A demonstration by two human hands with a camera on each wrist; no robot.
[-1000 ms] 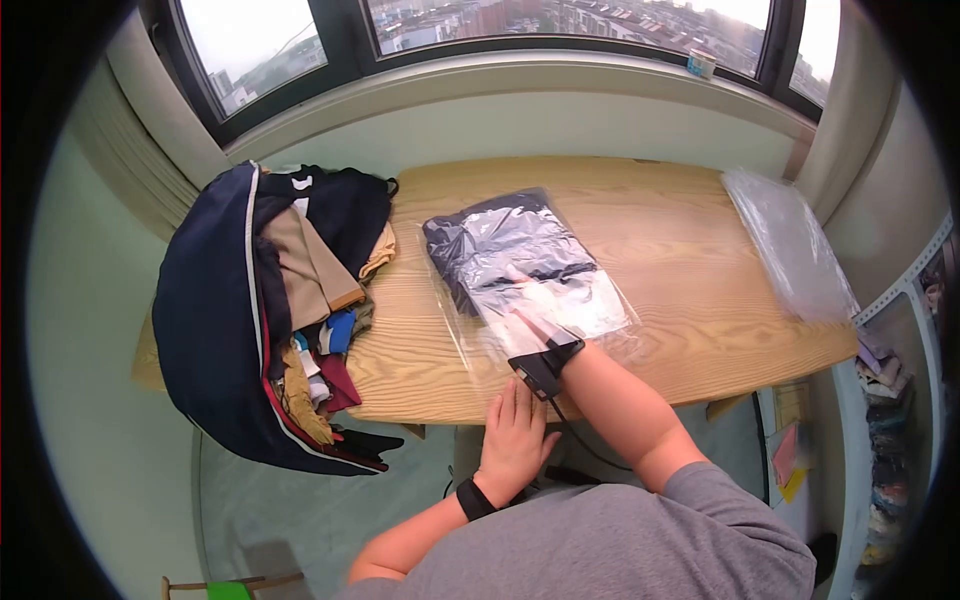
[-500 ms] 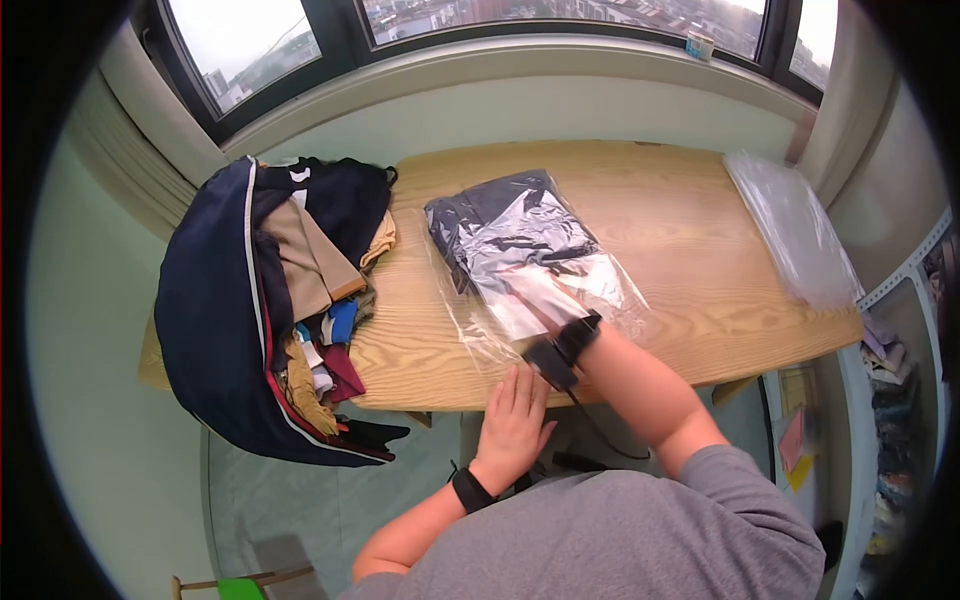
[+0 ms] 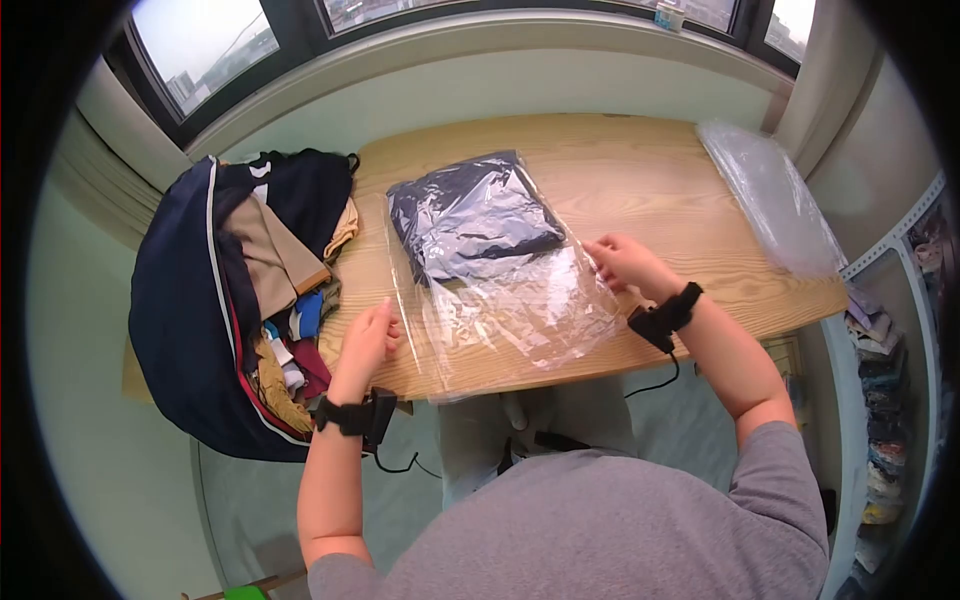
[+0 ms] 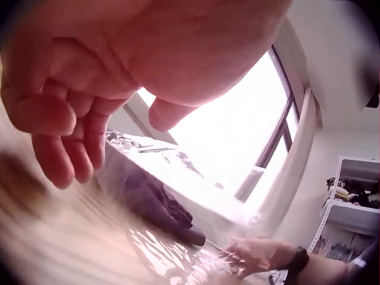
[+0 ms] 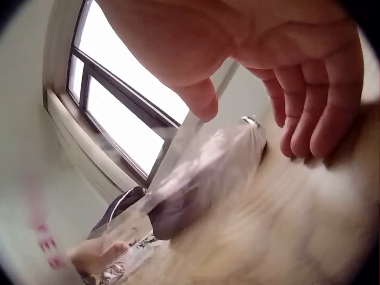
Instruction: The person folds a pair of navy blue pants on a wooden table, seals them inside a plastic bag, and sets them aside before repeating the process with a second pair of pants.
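Observation:
A dark folded garment (image 3: 475, 215) lies inside a clear plastic bag (image 3: 500, 325) on the wooden table, filling the bag's far part. The near part of the bag is flat, crinkled film reaching the table's front edge. My left hand (image 3: 367, 342) hovers just left of the bag, fingers loosely bent with nothing in them. On the other side my right hand (image 3: 637, 266) has its fingertips right at the bag's right edge. In the right wrist view, the thumb (image 5: 205, 104) and fingers stand apart with no film between them.
A big navy bag (image 3: 165, 320) stuffed with mixed clothes sits open at the table's left end. A stack of clear plastic bags (image 3: 770, 195) lies at the right end. Beyond it stands a shelf rack (image 3: 895, 250). A small cup (image 3: 669, 15) is on the windowsill.
My right hand has come out of the bag and moved to its right edge. The left hand has moved from the table's front edge to the bag's left side.

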